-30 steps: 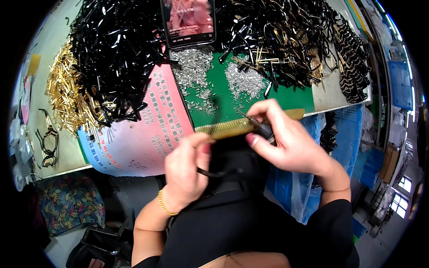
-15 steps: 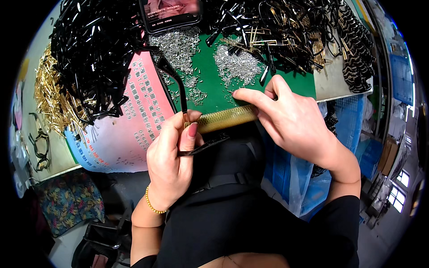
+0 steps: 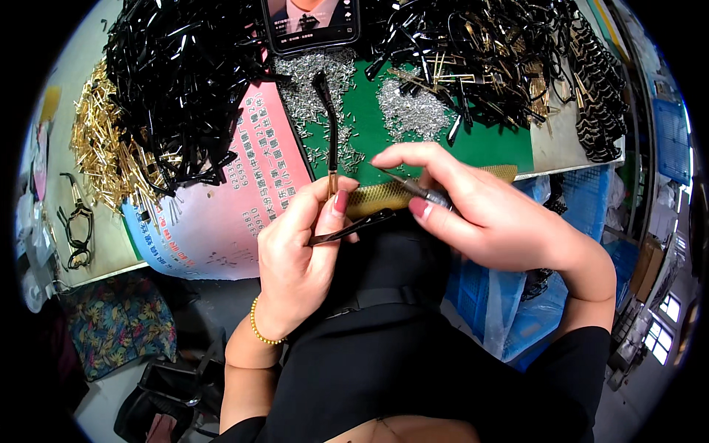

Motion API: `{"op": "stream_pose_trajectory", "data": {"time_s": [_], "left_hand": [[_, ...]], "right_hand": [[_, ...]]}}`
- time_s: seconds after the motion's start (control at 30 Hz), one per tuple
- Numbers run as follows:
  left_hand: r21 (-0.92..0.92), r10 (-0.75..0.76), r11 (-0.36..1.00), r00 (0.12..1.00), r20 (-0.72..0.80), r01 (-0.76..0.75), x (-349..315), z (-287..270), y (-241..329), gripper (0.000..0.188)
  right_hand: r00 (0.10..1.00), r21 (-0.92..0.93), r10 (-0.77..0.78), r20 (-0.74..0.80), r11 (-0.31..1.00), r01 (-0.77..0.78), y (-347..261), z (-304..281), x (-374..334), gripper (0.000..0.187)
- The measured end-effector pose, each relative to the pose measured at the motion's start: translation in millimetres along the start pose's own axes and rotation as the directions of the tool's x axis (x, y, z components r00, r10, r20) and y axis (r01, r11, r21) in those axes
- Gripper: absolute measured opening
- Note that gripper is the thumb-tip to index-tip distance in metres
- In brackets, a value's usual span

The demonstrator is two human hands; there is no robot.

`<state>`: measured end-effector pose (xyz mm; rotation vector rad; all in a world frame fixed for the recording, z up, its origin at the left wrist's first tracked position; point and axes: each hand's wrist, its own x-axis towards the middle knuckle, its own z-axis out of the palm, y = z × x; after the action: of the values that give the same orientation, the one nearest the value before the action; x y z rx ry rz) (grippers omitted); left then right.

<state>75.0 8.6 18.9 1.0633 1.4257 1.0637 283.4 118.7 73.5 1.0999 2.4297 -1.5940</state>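
Note:
My left hand [image 3: 299,247] is pinched around an eyeglass temple [image 3: 331,140] that stands up from the fingers, black at its tip and gold-toned near the grip. A second glossy black piece [image 3: 354,227] juts rightward from under the same thumb; whether the two are joined is hidden. Facing it, my right hand [image 3: 487,210] has its thumb and curled fingers closed on a slim dark tool with a thin shaft, like a small screwdriver [image 3: 437,196]. The shaft points up and left, toward the left hand, without touching the temple. A gold mesh-patterned strip [image 3: 369,198] lies behind both hands along the table edge.
Small silver metal pieces lie heaped in two piles [image 3: 317,81] [image 3: 413,111] on the green mat [image 3: 502,148]. Black temples [image 3: 170,81] and gold ones [image 3: 103,140] are heaped left, with more black and gold parts [image 3: 473,59] right. A phone [image 3: 314,33] stands at the back.
The view has shifted a little. My right hand has drawn back from the silver pieces, and the dark tool now shows between its thumb and fingers. My left hand keeps hold of the temple.

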Motion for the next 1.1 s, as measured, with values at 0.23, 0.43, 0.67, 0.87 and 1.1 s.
{"op": "stream_pose_trajectory", "data": {"time_s": [0.23, 0.43, 0.67, 0.87, 1.1], "left_hand": [[0.172, 0.101, 0.981, 0.994, -0.046, -0.092, 0.0, 0.6, -4.7, 0.019], [0.688, 0.529, 0.602, 0.848, 0.037, -0.405, 5.1, 3.8, -14.4, 0.033], [0.661, 0.588, 0.558, 0.801, 0.112, -0.502, 8.6, 4.5, -15.8, 0.032], [0.426, 0.451, 0.855, 0.830, -0.328, -0.296, 7.1, -35.2, -32.5, 0.027], [0.185, 0.442, 0.896, 0.776, -0.449, -0.403, 21.6, -44.4, -39.9, 0.030]], "right_hand": [[0.877, 0.602, 0.299, 0.377, 0.640, -0.477, -44.3, -12.9, 14.2, 0.057], [0.873, 0.633, 0.275, 0.402, 0.605, -0.482, -35.8, -16.7, 11.3, 0.054], [0.997, 0.009, -0.037, -0.068, 0.999, 0.038, -2.3, 20.2, -6.3, 0.054], [0.842, -0.630, -0.357, -0.405, 0.776, 0.026, -15.4, -37.4, -19.6, 0.036], [0.553, -0.494, -0.215, -0.805, 0.760, -0.422, 5.3, -138.9, 38.8, 0.036]]}}
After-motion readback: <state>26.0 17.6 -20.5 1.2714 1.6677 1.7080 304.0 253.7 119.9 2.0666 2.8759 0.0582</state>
